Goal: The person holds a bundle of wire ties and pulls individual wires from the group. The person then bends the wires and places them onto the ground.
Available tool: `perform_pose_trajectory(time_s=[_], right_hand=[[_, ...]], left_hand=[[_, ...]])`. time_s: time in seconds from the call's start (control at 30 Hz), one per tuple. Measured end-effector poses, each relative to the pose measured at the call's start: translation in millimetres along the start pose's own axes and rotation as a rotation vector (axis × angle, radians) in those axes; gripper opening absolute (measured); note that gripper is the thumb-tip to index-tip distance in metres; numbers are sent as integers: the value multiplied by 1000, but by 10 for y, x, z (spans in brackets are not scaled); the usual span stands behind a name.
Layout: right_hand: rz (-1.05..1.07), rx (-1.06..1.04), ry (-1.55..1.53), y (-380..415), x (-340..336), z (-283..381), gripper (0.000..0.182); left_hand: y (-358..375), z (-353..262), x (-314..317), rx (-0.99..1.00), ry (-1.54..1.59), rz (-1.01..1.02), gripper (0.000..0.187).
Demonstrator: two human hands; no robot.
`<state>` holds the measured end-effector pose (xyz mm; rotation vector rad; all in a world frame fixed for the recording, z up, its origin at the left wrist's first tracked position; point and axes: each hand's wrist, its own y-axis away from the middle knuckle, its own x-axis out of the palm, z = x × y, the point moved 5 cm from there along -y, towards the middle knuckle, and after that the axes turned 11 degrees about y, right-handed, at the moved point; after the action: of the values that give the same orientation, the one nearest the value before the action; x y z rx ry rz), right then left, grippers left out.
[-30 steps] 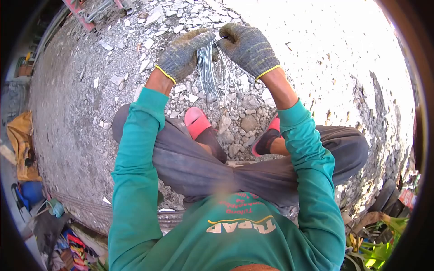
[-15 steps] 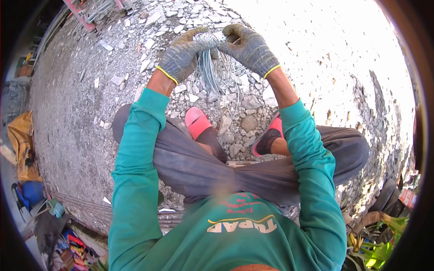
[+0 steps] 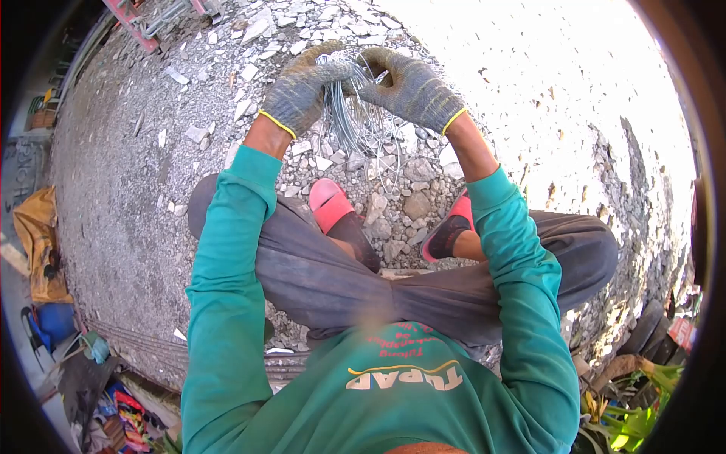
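Note:
A bundle of thin silvery wires (image 3: 344, 121) hangs over the rubble, its loose ends fanning downward. My left hand (image 3: 302, 87), in a grey knit glove with a yellow cuff edge, is closed around the upper part of the bundle. Close beside it, my right hand (image 3: 408, 87) wears a matching glove. Its thumb and fingers curl together on some wire strands at the bundle's right side, with a small gap inside the curl. The fingertips of both hands are partly hidden among the wires.
Broken stones (image 3: 416, 204) cover the ground between my pink slippers (image 3: 330, 206). A red metal frame (image 3: 140, 30) stands at the upper left. A brown cloth (image 3: 38, 242) lies at the left edge, and green leaves (image 3: 639, 424) show at the lower right.
My right hand has shifted slightly left and its fingers have come down closer to the wires. The left hand has turned slightly, still holding the bundle.

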<state>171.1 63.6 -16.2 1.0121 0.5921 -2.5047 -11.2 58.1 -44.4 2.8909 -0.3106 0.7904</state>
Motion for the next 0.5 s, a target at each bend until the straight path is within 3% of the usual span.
perform_pose_trajectory(time_s=[0.23,0.3,0.43,0.5], right_hand=[[-298,-140,291,46,98,-33,54],[91,8,141,60,99,25,56],[146,-23,-5,34,337,-183,53],[21,192,74,76,348,-183,50]], left_hand=[[-31,-3,130,1,-104,54,53],[-12,9,196,-25,-90,127,52],[40,21,244,-79,-194,108,52],[20,28,248,58,-425,1,56]])
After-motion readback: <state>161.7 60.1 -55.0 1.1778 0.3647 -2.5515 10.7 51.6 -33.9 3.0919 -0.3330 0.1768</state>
